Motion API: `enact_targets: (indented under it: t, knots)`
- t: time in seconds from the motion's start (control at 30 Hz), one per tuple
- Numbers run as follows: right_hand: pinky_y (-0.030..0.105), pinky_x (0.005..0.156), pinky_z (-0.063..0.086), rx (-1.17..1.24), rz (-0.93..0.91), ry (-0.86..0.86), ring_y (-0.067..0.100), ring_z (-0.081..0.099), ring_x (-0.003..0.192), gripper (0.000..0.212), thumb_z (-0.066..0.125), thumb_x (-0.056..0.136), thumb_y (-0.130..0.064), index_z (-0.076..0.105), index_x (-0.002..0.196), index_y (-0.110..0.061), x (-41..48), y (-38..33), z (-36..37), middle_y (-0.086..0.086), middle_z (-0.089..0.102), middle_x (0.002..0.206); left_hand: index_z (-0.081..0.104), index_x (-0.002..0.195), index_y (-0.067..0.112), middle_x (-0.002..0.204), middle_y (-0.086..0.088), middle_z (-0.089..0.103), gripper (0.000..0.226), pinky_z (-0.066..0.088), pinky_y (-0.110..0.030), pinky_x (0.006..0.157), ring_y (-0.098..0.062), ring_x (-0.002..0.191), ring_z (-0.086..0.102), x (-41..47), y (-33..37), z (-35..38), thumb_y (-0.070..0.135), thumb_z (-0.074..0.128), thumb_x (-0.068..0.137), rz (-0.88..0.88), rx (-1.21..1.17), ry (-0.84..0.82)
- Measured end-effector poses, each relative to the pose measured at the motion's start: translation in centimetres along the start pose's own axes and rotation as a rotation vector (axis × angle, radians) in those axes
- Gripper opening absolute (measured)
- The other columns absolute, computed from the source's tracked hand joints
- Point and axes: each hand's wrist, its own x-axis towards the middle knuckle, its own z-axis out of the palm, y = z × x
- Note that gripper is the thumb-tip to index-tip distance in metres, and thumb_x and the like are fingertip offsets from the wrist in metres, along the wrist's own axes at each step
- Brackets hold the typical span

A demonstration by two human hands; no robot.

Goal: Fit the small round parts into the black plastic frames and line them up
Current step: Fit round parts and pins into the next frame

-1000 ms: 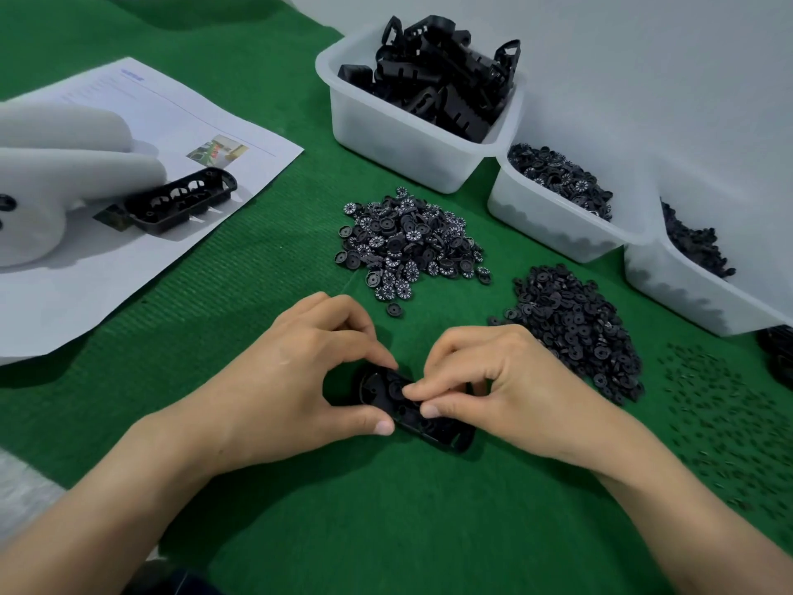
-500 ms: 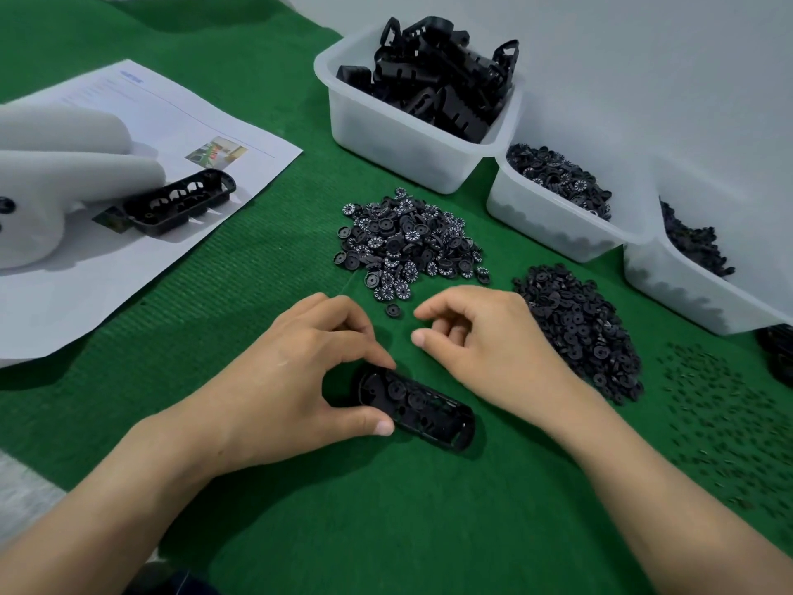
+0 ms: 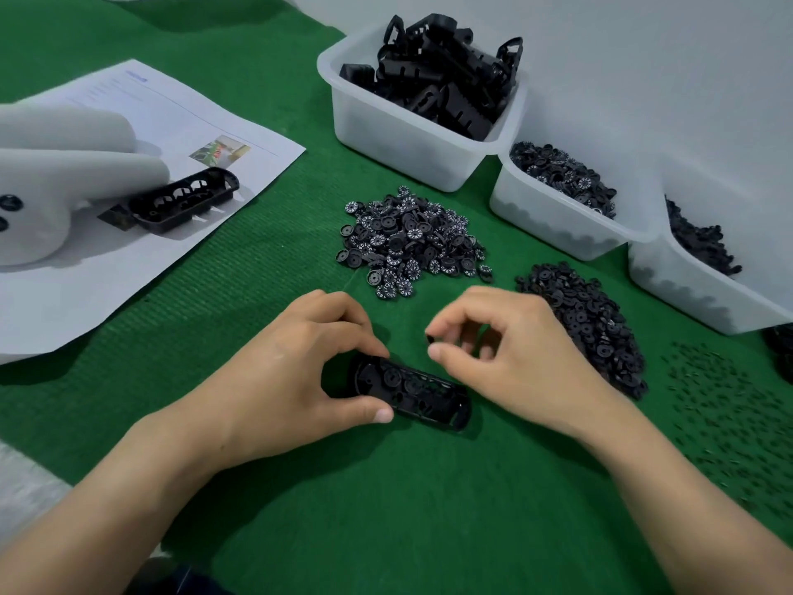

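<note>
Left hand (image 3: pixel 279 380) gripped the frame (image 3: pixel 416 392) by its left end on the worktop (image 3: pixel 386 508), a few discs (image 3: pixel 392 375) seated and slots open. Right hand (image 3: pixel 506 354) hovered just above, fingertips nearly pinched. Holding a disc? Couldn't tell. Early going, I'd judge.

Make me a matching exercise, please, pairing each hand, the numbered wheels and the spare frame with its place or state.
1. left hand
2. right hand
3. numbered wheels
4. spare frame

A. lies on the paper
B. pinches a small part
C. grips the frame on the mat
D. heaped on the mat

Pairs: 1-C, 2-B, 3-D, 4-A.
</note>
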Motion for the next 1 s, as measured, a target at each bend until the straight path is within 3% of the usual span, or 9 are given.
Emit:
enact_targets:
  t: [0.1,0.23,0.33,0.63,0.7,0.77,0.83,0.93,1.0]
  knots:
    - [0.011,0.062,0.039,-0.051,-0.043,-0.076,0.007,0.055,0.070,0.010,0.073,0.074,-0.013,0.067,0.080,-0.020,-1.5,0.0,0.0,-0.009,0.061,0.077,0.067,0.097,0.029,0.100,0.015,0.051,0.049,0.037,-0.015,0.086,-0.005,0.098,0.049,0.1,0.0,0.1,0.065,0.067,0.064,0.011,0.006,0.010]
    - [0.036,0.069,0.049,-0.123,-0.077,-0.097,0.011,0.057,0.074,0.009,0.071,0.075,-0.015,0.069,0.082,-0.020,-2.2,-0.3,0.0,-0.008,0.061,0.081,0.067,0.097,0.030,0.100,0.017,0.050,0.050,0.036,-0.014,0.086,-0.005,0.098,0.049,0.1,0.1,0.0,0.067,0.064,0.063,0.008,0.003,0.006]
    - [0.039,0.069,0.050,-0.149,-0.114,-0.120,0.014,0.059,0.075,0.009,0.069,0.075,-0.016,0.070,0.083,-0.020,-2.3,-0.5,-0.2,-0.007,0.062,0.082,0.068,0.097,0.030,0.100,0.016,0.051,0.049,0.035,-0.013,0.087,-0.005,0.098,0.049,0.0,0.2,0.0,0.064,0.060,0.062,0.009,0.005,0.003]
    - [0.040,0.061,0.052,-0.228,-0.164,-0.102,0.021,0.062,0.070,0.011,0.072,0.076,-0.017,0.074,0.087,-0.018,-2.7,-0.3,0.0,-0.003,0.065,0.082,0.068,0.097,0.030,0.100,0.015,0.051,0.048,0.036,-0.013,0.086,-0.006,0.097,0.050,0.1,0.2,0.0,0.063,0.060,0.063,0.011,0.018,0.004]
    - [0.034,0.064,0.052,-0.214,-0.139,-0.127,0.016,0.061,0.071,0.013,0.073,0.076,-0.017,0.073,0.088,-0.020,-2.6,-0.4,-0.2,-0.005,0.065,0.082,0.068,0.097,0.030,0.100,0.016,0.051,0.049,0.035,-0.012,0.086,-0.005,0.097,0.050,0.1,0.3,0.0,0.064,0.062,0.063,0.011,0.022,0.001]
    - [0.018,0.063,0.047,-0.138,-0.079,-0.118,0.006,0.058,0.068,0.015,0.073,0.076,-0.015,0.071,0.089,-0.022,-2.5,-0.2,-0.6,-0.009,0.064,0.079,0.068,0.098,0.031,0.100,0.016,0.051,0.050,0.035,-0.012,0.086,-0.005,0.097,0.049,0.1,0.3,0.0,0.066,0.064,0.063,0.013,0.026,-0.002]
    - [0.014,0.058,0.045,-0.045,0.006,-0.001,0.006,0.058,0.066,0.016,0.069,0.078,-0.010,0.070,0.087,-0.024,-2.7,0.5,-1.3,-0.011,0.065,0.076,0.067,0.099,0.031,0.101,0.017,0.050,0.049,0.034,-0.011,0.086,-0.004,0.098,0.049,0.1,0.3,0.0,0.064,0.063,0.063,0.004,0.025,-0.006]
    - [0.027,0.056,0.052,0.107,0.199,0.191,0.007,0.061,0.060,0.020,0.063,0.083,-0.006,0.067,0.081,-0.026,-3.4,2.1,-2.6,-0.006,0.068,0.073,0.067,0.101,0.033,0.101,0.019,0.049,0.049,0.033,-0.010,0.086,-0.004,0.098,0.047,0.1,0.4,-0.1,0.063,0.060,0.063,-0.001,0.035,-0.014]
    - [0.021,0.054,0.052,0.125,0.280,0.244,0.003,0.062,0.058,0.025,0.061,0.084,-0.003,0.066,0.082,-0.027,-4.2,3.2,-3.4,-0.006,0.068,0.072,0.065,0.102,0.035,0.101,0.019,0.047,0.049,0.032,-0.009,0.085,-0.003,0.097,0.044,0.3,0.6,-0.1,0.064,0.058,0.063,0.002,0.064,-0.032]
